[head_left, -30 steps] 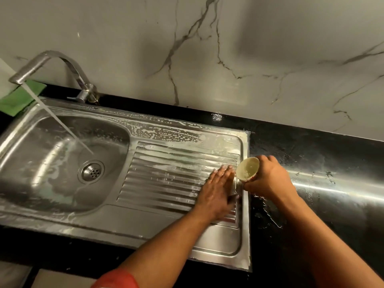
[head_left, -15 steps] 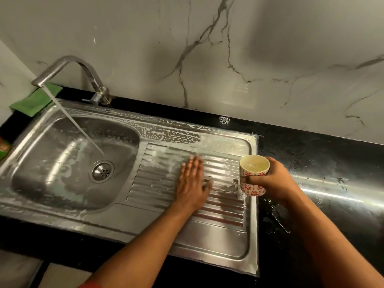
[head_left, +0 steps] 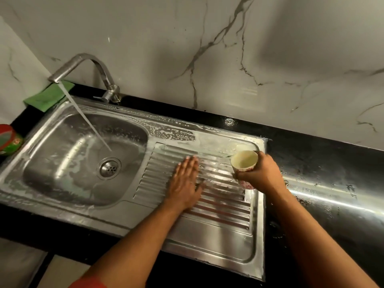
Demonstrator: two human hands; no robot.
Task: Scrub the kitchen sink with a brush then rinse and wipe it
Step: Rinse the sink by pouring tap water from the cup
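Currently left hand [head_left: 185,182] is lying flat, fingers straight, on the sink [head_left: 220,235] drainboard; right hand [head_left: 262,176] is gripping a cup [head_left: 243,161] tilted over it. Tap [head_left: 83,68] is running into the basin.

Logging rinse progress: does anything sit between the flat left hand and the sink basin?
Nothing visible does. The left hand lies flat on the ribbed stainless-steel drainboard; only wet ribs separate it from the oval basin. The right hand holds a red-patterned cup farther right.
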